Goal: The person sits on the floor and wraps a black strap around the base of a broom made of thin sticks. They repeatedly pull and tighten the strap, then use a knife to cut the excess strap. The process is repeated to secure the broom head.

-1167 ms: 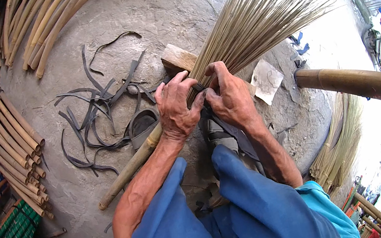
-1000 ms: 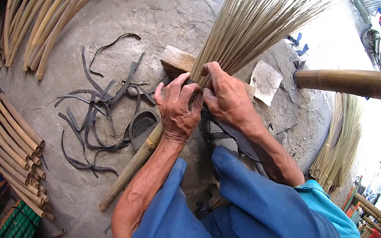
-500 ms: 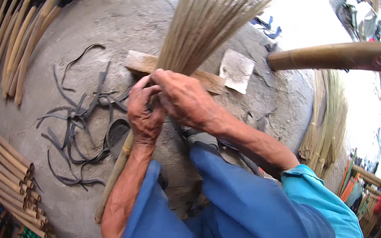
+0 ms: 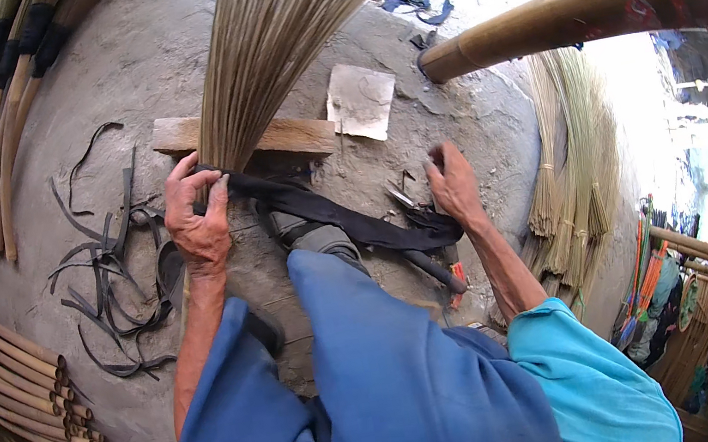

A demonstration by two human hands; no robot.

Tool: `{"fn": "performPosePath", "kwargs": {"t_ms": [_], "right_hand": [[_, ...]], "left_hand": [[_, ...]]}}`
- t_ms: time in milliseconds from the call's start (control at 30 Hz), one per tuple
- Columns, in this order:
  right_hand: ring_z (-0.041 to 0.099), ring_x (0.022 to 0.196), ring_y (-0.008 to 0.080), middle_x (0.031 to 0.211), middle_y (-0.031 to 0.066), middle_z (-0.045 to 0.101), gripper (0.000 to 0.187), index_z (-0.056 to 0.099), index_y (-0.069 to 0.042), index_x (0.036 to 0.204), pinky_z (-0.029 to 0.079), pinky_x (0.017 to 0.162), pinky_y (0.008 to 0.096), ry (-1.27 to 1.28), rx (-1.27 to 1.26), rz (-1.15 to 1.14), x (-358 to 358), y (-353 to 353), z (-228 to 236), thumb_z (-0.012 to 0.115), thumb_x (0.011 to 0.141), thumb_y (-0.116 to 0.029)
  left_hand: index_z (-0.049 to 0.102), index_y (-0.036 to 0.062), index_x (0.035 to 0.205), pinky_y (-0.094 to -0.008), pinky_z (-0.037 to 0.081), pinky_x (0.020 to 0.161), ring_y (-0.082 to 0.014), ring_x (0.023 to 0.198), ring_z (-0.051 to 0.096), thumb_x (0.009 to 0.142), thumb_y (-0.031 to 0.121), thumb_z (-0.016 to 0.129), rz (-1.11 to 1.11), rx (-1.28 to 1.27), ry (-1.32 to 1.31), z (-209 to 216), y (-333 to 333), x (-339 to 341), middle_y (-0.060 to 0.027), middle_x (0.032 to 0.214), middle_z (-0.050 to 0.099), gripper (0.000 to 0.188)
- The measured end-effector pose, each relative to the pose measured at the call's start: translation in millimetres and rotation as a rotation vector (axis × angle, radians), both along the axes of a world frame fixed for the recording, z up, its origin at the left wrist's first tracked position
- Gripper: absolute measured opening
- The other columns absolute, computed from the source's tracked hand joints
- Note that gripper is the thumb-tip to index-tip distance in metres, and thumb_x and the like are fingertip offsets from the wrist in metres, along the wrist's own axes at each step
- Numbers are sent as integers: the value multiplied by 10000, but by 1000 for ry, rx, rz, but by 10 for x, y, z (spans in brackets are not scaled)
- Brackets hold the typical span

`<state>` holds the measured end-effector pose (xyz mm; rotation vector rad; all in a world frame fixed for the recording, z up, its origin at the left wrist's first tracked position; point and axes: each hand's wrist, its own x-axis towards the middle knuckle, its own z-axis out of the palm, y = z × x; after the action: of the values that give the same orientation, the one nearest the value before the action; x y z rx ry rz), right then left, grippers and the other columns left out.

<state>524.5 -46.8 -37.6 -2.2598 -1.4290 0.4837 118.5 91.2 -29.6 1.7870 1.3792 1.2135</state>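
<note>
My left hand (image 4: 197,217) pinches the narrow end of a bundle of dry broom straw (image 4: 270,57), whose loose stalks fan out away from me. From that spot a wide black strip (image 4: 315,209), rubber-like, runs across to the right. My right hand (image 4: 455,183) is closed at the strip's far end; the strip passes under the heel of this hand, and the exact grip is hidden. Beneath the straw lies a wooden block (image 4: 302,136). A bamboo stick shows partly beside my left forearm.
Cut black strips (image 4: 116,280) lie scattered left of my hand. Bamboo poles (image 4: 19,371) are stacked at the left. A thick bamboo post (image 4: 564,22) rises at the right, near more straw bundles (image 4: 573,156). A pale flat slab (image 4: 360,101) sits beyond the block.
My hands were together at the straw's neck; the right one has moved away to the right, and the black strip now stretches between them. The view has shifted too.
</note>
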Motion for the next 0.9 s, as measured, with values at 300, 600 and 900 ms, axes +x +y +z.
{"fn": "performPosePath", "kwargs": {"t_ms": [300,600,900], "right_hand": [[659,1108,446,1131,241,662,373,637,-16,1200,549,956,537,88,-401,210,-294,-1691,-226,798,926,-210],[650,1148,473,1172,248,637,476,568,-32,1277,553,965,585,32,-516,271,-315,-1775,-168,768,873,-187],[594,581,87,739,3,692,254,721,-65,1019,487,533,301,735,-1063,44,105,-1515,951,745,968,-312]], "left_hand": [[770,32,1083,-439,502,1157,-329,1331,672,954,43,825,-39,-45,-54,-65,2,-22,-175,1377,719,141],[772,42,1086,-441,515,1136,-326,1314,679,944,62,831,-20,-24,-19,-60,15,-54,-164,1364,726,155],[780,40,1078,-442,526,1119,-327,1288,690,941,71,834,-11,-48,-49,-67,21,-81,-165,1359,732,151]]}}
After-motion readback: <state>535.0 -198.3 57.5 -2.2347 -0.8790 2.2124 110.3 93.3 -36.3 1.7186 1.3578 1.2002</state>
